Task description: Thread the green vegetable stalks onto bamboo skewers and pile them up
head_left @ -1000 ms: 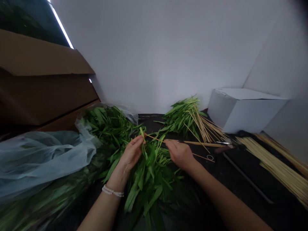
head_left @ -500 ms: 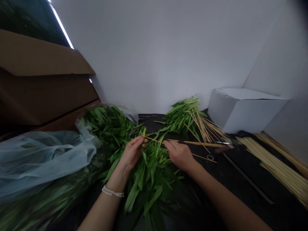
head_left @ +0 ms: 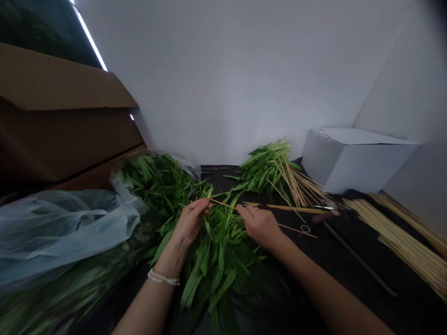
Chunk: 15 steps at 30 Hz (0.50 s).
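Observation:
My left hand [head_left: 190,222] pinches green leafy stems at the top of a loose bunch of greens [head_left: 216,260] that lies between my arms. My right hand [head_left: 260,225] grips a thin bamboo skewer [head_left: 223,203] whose tip points left toward my left fingers and passes through the stems. The skewer's other end sticks out behind my right hand. A pearl bracelet is on my left wrist.
A pile of greens in a clear plastic bag [head_left: 63,232] lies at left under a cardboard box [head_left: 66,116]. Skewered greens [head_left: 275,172] are stacked at the back. A white box [head_left: 352,158], loose skewers [head_left: 401,242] and a small ring [head_left: 305,228] are at right, on black sheeting [head_left: 349,279].
My hands shifted slightly; the skewer tip has slid a little further left into the stems held by my left fingers.

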{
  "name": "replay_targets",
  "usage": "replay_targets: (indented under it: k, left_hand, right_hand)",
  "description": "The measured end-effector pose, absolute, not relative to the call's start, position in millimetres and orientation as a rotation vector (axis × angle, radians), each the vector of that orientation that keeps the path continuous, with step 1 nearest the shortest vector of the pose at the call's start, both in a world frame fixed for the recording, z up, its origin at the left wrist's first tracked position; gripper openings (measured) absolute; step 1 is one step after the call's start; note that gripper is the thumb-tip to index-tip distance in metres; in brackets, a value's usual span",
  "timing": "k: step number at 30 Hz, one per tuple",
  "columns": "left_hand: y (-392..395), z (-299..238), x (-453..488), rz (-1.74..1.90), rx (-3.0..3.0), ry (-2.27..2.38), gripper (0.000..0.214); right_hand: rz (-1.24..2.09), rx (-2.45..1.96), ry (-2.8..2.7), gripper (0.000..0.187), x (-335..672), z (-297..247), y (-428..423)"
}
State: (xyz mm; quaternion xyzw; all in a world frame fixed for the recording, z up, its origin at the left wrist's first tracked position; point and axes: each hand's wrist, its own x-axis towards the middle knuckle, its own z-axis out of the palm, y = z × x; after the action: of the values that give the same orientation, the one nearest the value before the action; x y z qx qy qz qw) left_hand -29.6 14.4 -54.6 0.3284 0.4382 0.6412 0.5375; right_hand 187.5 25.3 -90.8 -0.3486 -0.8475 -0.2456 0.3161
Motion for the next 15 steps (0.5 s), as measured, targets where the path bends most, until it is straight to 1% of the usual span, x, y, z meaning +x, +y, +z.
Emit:
replay_targets:
  k: [15]
  left_hand:
    - [13.3, -57.8, -26.4, 1.432, 0.784, 1.065, 0.032]
  right_hand:
    - [-0.604, -0.939, -2.268, 0.037, 184.2, -93.7, 23.1]
